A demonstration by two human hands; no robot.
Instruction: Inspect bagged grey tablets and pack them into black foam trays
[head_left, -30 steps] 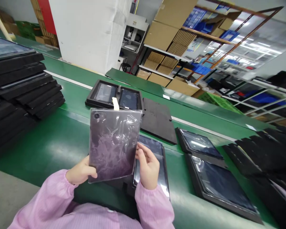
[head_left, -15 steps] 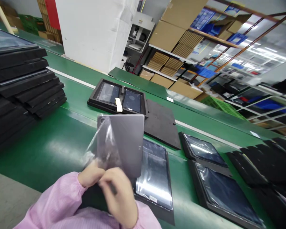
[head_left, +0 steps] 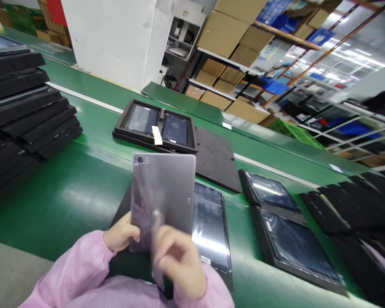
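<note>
I hold a grey tablet (head_left: pixel 167 188) upright, back side facing me, camera lens at its top left. My left hand (head_left: pixel 122 233) grips its lower left edge. My right hand (head_left: pixel 178 261) is blurred in front of the tablet's lower part, fingers pinched on a strip of clear plastic film (head_left: pixel 157 239) that hangs from the tablet. Right behind the tablet lies a black tray (head_left: pixel 211 226) with another tablet in it.
The green conveyor belt (head_left: pixel 67 188) runs left to right. A stack of black foam trays (head_left: pixel 22 115) stands at left. A two-slot tray (head_left: pixel 157 130) lies further back, a flat foam sheet (head_left: pixel 216 158) beside it, more trays with tablets (head_left: pixel 285 231) at right. Shelves with cardboard boxes (head_left: pixel 224 34) behind.
A second ago the tablet sat fully inside a crinkled plastic bag. The plastic has since come down off its back, and my right hand has moved from the right edge to the front.
</note>
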